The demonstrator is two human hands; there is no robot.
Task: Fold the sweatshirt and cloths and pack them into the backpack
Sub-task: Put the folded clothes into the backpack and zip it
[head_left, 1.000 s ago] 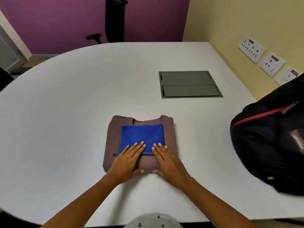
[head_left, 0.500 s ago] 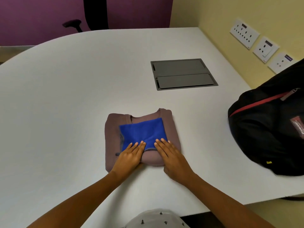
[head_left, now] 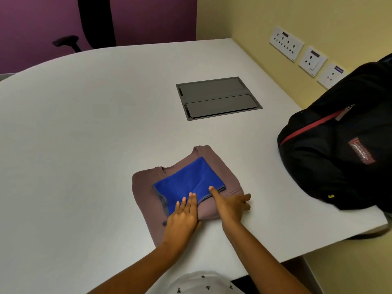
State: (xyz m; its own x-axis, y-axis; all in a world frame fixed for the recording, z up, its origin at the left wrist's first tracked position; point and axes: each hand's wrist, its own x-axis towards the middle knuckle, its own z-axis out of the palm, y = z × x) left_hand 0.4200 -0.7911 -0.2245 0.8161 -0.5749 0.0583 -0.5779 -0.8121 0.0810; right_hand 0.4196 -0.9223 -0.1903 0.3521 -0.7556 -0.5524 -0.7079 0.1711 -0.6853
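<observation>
The sweatshirt (head_left: 186,196), folded into a brown block with the folded blue cloth (head_left: 188,183) on top, lies on the white table (head_left: 84,134) in the lower middle of the frame. Half a second ago the stack sat square to the person; now it is turned, its collar end pointing to the upper right, toward the black backpack (head_left: 339,145) at the right edge of the frame. A judgement: folding looks done and the stack is being swung round and gathered for packing; the backpack's red-trimmed zip looks shut, so it would need opening first.

The left hand (head_left: 183,217) lies flat, fingers together, palm down on the near edge of the stack, fingertips on the blue cloth. The right hand (head_left: 231,205) has shifted to the stack's right near corner: forefinger stretched onto the cloth's edge, the other fingers curled round the sweatshirt's side, seemingly starting to grip it, though not yet lifting.
</observation>
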